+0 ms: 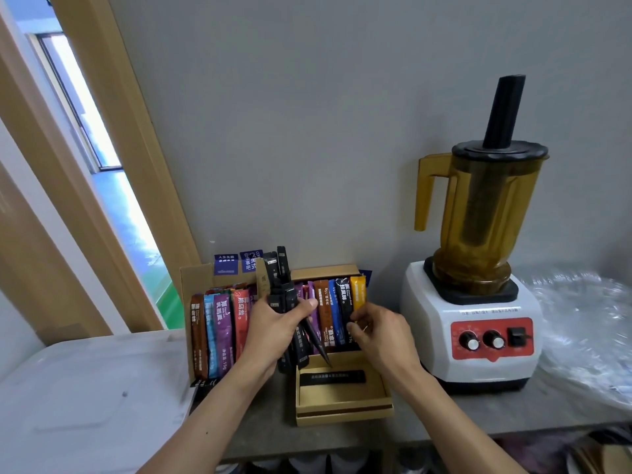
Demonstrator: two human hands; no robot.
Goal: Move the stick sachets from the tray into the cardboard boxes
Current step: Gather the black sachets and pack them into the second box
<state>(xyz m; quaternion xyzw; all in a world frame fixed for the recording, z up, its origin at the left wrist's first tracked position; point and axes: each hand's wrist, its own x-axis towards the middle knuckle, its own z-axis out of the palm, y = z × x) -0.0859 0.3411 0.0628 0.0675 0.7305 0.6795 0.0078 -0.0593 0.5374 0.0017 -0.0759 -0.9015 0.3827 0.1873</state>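
Two cardboard boxes stand against the wall. The left box (191, 278) holds a row of upright coloured sachets (220, 331). The right box (328, 272) holds more upright sachets (337, 313), brown, blue, black and yellow. My left hand (273, 331) grips a bundle of black stick sachets (282, 285) between the two boxes. My right hand (379, 328) pinches the lower end of a black sachet (346, 306) in the right box. An open box lid (342, 407) lies flat in front, with one black sachet (337, 377) inside.
A blender (478, 268) with an amber jug stands right of the boxes on the grey counter (266, 436). Crinkled clear plastic (584, 336) lies at the far right. A translucent bin lid (85, 388) sits at the left. A door frame (113, 159) rises behind it.
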